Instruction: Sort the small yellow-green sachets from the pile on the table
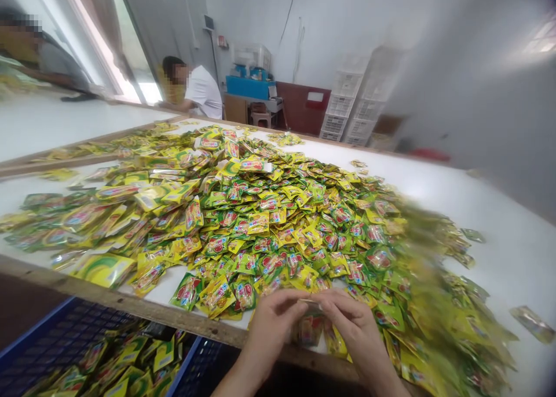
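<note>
A big heap of small yellow-and-green sachets (260,223) covers the white table (499,223). At the table's near edge my left hand (271,321) and my right hand (354,327) meet, fingertips pinched together on the top edge of a sachet (309,329) that hangs between them. Both hands are closed on it. Most of that sachet is hidden by my fingers.
A blue crate (65,339) below the table's wooden rim (143,310) holds several sachets. Two other people sit at the far left and far end (197,90). White crates (356,104) are stacked by the back wall. A loose sachet (532,323) lies at the right.
</note>
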Demonstrator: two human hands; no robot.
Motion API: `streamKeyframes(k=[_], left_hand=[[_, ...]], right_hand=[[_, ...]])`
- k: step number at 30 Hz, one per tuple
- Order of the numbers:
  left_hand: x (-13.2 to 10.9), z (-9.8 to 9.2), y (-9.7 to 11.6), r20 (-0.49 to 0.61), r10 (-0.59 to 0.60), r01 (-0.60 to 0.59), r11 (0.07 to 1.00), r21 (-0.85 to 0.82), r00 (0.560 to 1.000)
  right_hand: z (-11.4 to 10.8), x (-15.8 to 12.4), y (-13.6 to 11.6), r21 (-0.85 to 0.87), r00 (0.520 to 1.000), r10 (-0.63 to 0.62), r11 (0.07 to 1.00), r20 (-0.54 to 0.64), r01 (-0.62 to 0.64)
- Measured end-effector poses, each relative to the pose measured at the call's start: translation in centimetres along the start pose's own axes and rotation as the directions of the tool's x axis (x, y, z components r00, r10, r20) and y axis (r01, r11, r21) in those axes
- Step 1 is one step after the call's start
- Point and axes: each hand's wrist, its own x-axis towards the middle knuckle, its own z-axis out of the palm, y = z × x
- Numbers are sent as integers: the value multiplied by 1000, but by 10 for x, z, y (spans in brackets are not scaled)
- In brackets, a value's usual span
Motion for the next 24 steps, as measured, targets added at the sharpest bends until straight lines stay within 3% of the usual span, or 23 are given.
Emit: streamKeyframes(k=[7,13,17,20,24], left_hand=[[4,3,-4,-40,129,-119,976,184,991],[8,1,-3,35,269,-270,933,237,962],[3,-4,-3,108,397,-411,867,284,912],[-1,-7,-4,189,398,-439,846,303,898],[-5,-8,-4,236,384,-439,860,259,893]], right_hand=[[4,3,8,14,991,102,995,-81,-101],[1,-4,13,-26,992,-100,995,-73,98],[0,-10,16,-75,993,-95,993,-70,90],[3,-14,18,-201,986,-149,971,-79,130],[6,-24,25,-354,930,-357,883,-82,308]])
